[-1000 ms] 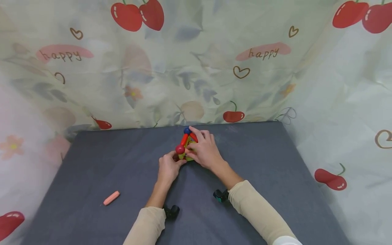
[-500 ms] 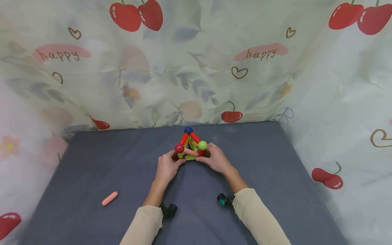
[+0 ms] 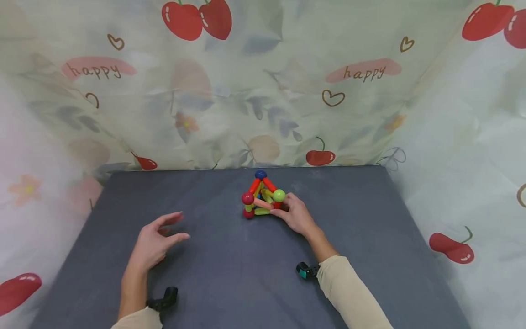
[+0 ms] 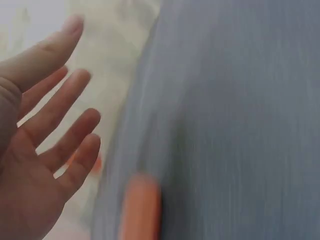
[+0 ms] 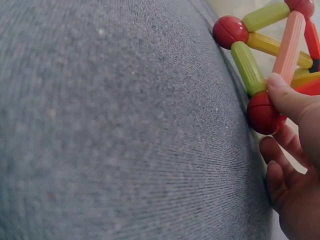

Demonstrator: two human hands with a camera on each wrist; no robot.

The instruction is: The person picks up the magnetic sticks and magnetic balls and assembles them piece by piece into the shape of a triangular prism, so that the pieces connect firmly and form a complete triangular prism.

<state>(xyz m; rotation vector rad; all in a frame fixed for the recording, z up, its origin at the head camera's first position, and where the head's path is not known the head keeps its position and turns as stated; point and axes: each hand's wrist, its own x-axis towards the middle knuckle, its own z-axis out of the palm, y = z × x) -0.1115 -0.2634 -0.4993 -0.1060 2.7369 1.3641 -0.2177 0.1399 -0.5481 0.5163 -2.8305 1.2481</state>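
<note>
A small frame of magnetic building rods and balls (image 3: 254,186) stands toward the table's back. Its top carries a dark blue ball (image 3: 260,174), a red ball (image 3: 247,198) and a light green ball (image 3: 279,195). My right hand (image 3: 297,217) grips its lower right corner; in the right wrist view the thumb lies at a red ball (image 5: 265,114) beside a pink rod (image 5: 290,47). Away to the left, my left hand (image 3: 154,244) is raised with fingers spread, holding nothing. A loose pink rod (image 4: 141,210) shows blurred below it in the left wrist view; the left arm hides it from the head view.
The dark grey table (image 3: 230,274) reaches back to a printed curtain (image 3: 230,114), close behind the frame. More curtain (image 3: 472,137) hangs at the right side. Each wrist wears a black camera (image 3: 164,299).
My left hand has let go of the frame and moved left and nearer, over the loose pink rod. My right hand has shifted from the frame's middle to its right corner.
</note>
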